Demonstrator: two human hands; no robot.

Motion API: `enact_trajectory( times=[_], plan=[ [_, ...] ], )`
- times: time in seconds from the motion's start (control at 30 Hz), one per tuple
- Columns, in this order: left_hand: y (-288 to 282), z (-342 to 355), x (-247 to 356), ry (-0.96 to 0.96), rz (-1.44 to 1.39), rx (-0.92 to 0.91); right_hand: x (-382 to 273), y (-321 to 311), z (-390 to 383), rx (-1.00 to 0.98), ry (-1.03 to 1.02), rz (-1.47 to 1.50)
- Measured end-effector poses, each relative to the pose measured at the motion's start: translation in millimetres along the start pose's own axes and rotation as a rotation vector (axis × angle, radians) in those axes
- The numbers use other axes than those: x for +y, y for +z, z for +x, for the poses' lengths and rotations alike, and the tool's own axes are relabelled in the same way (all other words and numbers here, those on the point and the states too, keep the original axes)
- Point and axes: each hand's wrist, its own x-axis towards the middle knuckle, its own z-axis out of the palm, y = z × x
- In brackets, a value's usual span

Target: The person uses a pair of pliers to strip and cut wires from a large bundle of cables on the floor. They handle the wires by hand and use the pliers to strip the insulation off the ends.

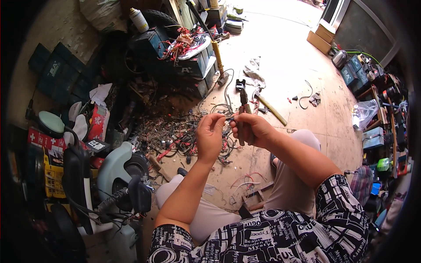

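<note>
Right hand [251, 129] grips pliers [244, 100]; left hand [211, 135] pinches a small dark piece [230, 119].

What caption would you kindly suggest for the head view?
Left fingers close to right fingers, which hold pliers above a littered floor.
</note>
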Motion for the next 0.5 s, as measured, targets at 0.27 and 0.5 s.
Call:
enact_trajectory(
  times=[0.27, 0.5],
  plan=[
    [2, -3, -2, -0.055, 0.018, -0.139, -10, 3, -6, -0.05, -0.097, -0.434],
    [7, -5, -8, -0.068, -0.073, -0.08, 1, 5, 1, 0.075, -0.263, -0.515]
  ],
)
